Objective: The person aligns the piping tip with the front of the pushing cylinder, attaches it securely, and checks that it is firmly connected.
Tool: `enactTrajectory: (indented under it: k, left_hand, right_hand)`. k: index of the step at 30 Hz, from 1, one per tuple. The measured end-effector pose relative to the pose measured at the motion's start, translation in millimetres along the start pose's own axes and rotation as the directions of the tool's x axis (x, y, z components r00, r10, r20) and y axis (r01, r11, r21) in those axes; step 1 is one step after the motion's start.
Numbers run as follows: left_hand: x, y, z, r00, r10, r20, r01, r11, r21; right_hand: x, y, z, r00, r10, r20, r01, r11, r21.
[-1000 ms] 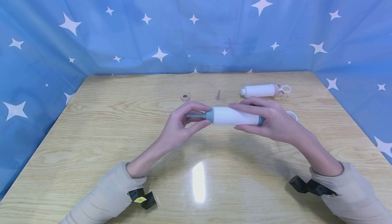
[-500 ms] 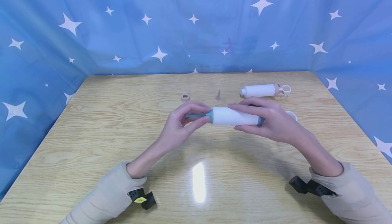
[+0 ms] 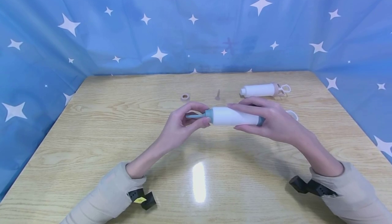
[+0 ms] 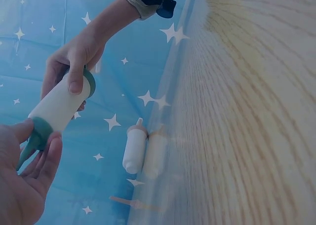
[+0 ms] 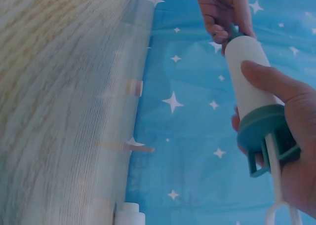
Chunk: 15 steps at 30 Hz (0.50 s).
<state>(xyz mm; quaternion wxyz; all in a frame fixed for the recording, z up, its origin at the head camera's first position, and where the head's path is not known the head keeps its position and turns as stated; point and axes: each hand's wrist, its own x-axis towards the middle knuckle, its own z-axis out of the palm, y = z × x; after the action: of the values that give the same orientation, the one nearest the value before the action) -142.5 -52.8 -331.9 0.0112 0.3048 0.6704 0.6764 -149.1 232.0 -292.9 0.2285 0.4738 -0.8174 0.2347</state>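
Note:
In the head view a large white plunger syringe [image 3: 226, 116] is held level above the table, nozzle to the left. My left hand [image 3: 179, 123] pinches its teal nozzle cap [image 3: 209, 113] between thumb and fingers; the thin teal tip points in toward the palm. My right hand [image 3: 271, 119] grips the barrel near the other end. The right wrist view shows the teal end collar [image 5: 261, 122] with its finger loops and a white plunger rod [image 5: 274, 161] coming out past my palm. In the left wrist view the cap [image 4: 40, 132] sits against the barrel.
A second white syringe [image 3: 260, 90] with a pinkish collar lies at the back right of the wooden table [image 3: 107, 125]. To its left lie a small pinkish nozzle [image 3: 217, 95] and a pinkish ring [image 3: 185, 97]. A blue starred curtain [image 3: 196, 36] hangs behind.
The fingers and thumb of my left hand have shifted slightly around the teal cap, and its thin tip has tilted a little. My right hand and the barrel stay in place.

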Motion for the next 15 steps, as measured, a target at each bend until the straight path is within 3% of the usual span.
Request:
enactTrajectory:
  k: [6, 15]
  left_hand:
    - [0.9, -1.3, 0.7, 0.998, 0.058, -0.009, -0.058, 0.997, 0.043]
    - [1.7, -2.4, 0.9, 0.993, 0.121, -0.005, -0.121, 0.992, 0.034]
  right_hand:
    - [0.5, 0.1, -0.1, 1.000, -0.009, -0.007, 0.009, 1.000, -0.002]
    - [0.0, 0.1, 0.1, 1.000, 0.002, -0.003, -0.002, 1.000, -0.013]
